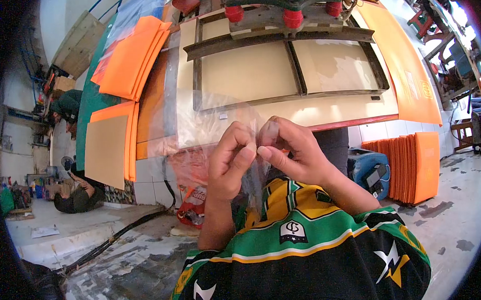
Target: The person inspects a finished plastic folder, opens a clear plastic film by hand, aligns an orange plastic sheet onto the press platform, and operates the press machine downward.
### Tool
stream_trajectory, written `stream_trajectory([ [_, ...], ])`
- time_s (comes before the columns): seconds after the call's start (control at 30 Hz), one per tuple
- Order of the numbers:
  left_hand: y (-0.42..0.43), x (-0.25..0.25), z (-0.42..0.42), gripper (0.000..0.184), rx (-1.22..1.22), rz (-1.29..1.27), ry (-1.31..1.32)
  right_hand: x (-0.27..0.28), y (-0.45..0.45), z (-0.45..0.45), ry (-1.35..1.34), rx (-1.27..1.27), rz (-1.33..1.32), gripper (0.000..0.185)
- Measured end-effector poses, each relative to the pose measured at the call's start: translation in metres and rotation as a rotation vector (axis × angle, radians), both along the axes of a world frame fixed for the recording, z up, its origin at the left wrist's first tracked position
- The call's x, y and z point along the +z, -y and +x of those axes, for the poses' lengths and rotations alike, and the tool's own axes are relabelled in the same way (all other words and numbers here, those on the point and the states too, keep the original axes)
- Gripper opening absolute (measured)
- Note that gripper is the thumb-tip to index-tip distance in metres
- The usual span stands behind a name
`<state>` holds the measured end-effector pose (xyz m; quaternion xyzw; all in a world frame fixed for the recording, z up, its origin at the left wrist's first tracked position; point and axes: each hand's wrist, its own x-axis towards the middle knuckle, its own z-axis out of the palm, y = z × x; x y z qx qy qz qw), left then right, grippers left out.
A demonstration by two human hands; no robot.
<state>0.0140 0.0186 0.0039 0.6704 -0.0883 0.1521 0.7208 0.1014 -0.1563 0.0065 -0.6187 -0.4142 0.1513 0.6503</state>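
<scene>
A thin clear plastic sheet hangs between my hands in front of the machine. My left hand pinches its edge between thumb and fingers. Close beside it, my right hand pinches the same plastic, the two thumbs nearly touching. Behind my hands lies a cream board with a dark metal frame on it. A small white piece rests on the board's near part.
Orange folded sheets and a brown board lie at the left. Green machine parts with red knobs hang above the frame. An orange stack and a blue case stand at the lower right. Another person is at the far left.
</scene>
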Motion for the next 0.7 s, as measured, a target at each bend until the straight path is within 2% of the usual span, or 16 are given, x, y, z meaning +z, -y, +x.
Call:
stream_trajectory([
  [0.1, 0.005, 0.001, 0.0, 0.013, 0.039, 0.005, 0.009, 0.001, 0.0, -0.001, -0.061, 0.011, 0.006, 0.029],
  [0.33, 0.0, 0.01, 0.001, 0.01, 0.013, 0.117, -0.064, 0.003, -0.001, 0.0, 0.073, 0.01, -0.029, 0.029],
  [0.5, -0.001, 0.008, 0.001, 0.011, -0.017, 0.08, -0.072, 0.009, 0.001, 0.002, 0.109, 0.01, -0.073, 0.03],
  [0.63, 0.0, 0.002, 0.002, 0.013, -0.019, 0.05, -0.003, 0.008, 0.0, 0.004, 0.156, 0.036, -0.031, 0.022],
  [0.7, 0.002, 0.004, -0.002, 0.014, 0.014, -0.06, -0.08, 0.007, 0.0, 0.003, 0.184, 0.047, -0.02, 0.019],
])
